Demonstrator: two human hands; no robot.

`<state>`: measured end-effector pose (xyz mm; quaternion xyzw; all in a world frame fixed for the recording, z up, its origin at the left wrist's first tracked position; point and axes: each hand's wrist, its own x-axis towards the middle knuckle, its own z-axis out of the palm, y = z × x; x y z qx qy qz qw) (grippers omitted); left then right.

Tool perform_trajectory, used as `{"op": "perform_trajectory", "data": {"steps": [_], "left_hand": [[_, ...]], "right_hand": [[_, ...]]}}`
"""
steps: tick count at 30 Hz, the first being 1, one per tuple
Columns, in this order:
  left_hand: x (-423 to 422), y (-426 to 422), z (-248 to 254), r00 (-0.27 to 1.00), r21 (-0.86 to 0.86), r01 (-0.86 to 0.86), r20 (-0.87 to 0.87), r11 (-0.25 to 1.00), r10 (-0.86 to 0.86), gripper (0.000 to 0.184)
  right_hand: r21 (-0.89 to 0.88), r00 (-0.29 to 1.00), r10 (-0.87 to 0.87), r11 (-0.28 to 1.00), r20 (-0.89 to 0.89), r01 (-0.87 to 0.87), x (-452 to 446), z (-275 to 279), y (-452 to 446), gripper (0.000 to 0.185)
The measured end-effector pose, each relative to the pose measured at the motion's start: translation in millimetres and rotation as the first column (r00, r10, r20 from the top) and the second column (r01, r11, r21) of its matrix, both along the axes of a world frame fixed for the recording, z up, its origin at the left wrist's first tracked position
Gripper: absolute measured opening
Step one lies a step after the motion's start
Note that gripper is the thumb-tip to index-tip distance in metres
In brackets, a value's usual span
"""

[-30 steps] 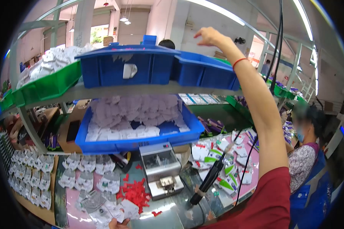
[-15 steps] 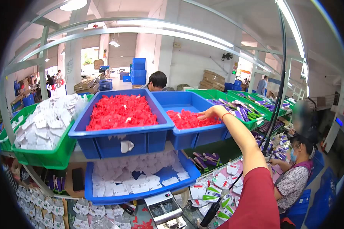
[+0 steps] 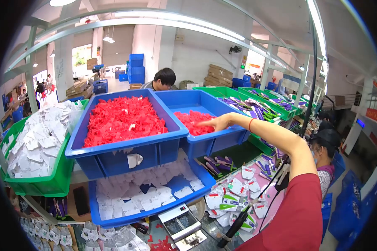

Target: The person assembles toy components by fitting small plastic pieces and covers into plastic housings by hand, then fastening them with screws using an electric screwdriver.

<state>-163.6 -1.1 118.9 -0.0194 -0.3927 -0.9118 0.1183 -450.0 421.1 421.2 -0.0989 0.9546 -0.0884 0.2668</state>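
Observation:
My right hand [image 3: 215, 122] reaches into the right-hand blue bin [image 3: 213, 144] on the upper shelf, its fingers over the small red pieces [image 3: 192, 121]. The fingers are extended and apart at the pile's right side; the fingertips are partly lost among the pieces. A larger blue bin [image 3: 125, 157] heaped with red pieces [image 3: 123, 119] stands just left of it. My left hand is outside the frame. Below lie clear and white packs [image 3: 123, 238] and a few loose red pieces [image 3: 162, 243] beside a small metal-topped device [image 3: 181, 226].
A green bin [image 3: 37, 184] of white cards stands at the left. Under the shelf is a blue tray [image 3: 155, 215] of white cards. A black tool [image 3: 234, 230] hangs on cables at the right. Co-workers sit behind the bins [image 3: 165, 78] and at the right [image 3: 324, 146].
The view has tilted up from the bench to the shelf bins. My right hand has come down from the air into the right blue bin. My left hand has left the view.

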Motion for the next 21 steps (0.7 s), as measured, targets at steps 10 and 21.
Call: {"op": "perform_trajectory", "data": {"steps": [10, 21], "left_hand": [[5, -6, -43, 1.0, 0.164, -0.007, 0.008, 0.986, 0.006, 0.062], [7, -9, -43, 0.993, -0.008, 0.098, 0.066, 0.995, -0.097, 0.059]], "right_hand": [[0.005, 0.962, 0.001, 1.0, -0.274, 0.0, -5, -16, 4, 0.092], [-0.396, 0.985, -0.12, 0.916, -0.121, 0.063, -17, -27, 0, 0.076]]}}
